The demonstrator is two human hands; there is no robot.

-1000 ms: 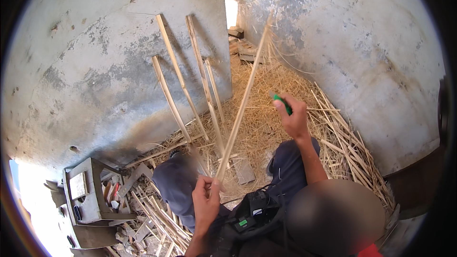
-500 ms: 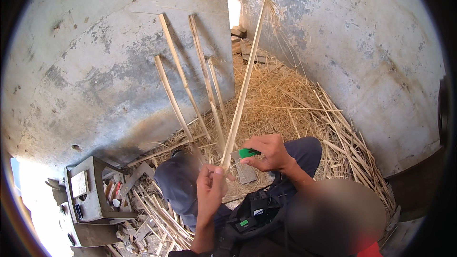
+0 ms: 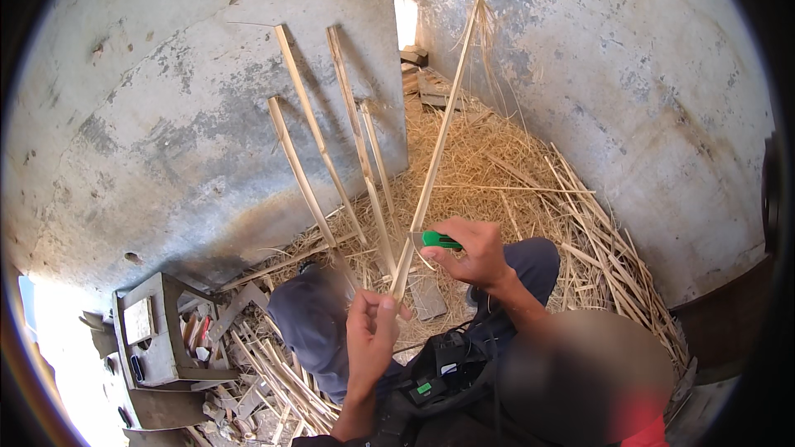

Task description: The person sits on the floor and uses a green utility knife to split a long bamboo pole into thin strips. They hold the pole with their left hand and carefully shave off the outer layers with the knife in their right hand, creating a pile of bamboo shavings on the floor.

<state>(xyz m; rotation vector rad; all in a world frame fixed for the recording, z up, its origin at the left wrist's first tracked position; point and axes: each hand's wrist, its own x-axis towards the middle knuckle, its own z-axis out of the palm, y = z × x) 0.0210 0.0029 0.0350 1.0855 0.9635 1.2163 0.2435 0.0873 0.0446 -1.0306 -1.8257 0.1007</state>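
blotched wall (image 3: pixel 621 132), strip (image 3: pixel 447 114), knife (image 3: pixel 440 240), green-marked device (image 3: pixel 425 391)

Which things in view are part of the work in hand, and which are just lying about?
In use:
- long wooden strip, in the left hand
- green knife, in the right hand, blade at the strip

Lying about, untouched:
- four sticks against the wall
- straw-like shavings
- strip pile, right
- grey box, left

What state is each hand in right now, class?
Left hand: closed, holding the long bamboo strip near its lower end.
Right hand: closed, holding the green utility knife.
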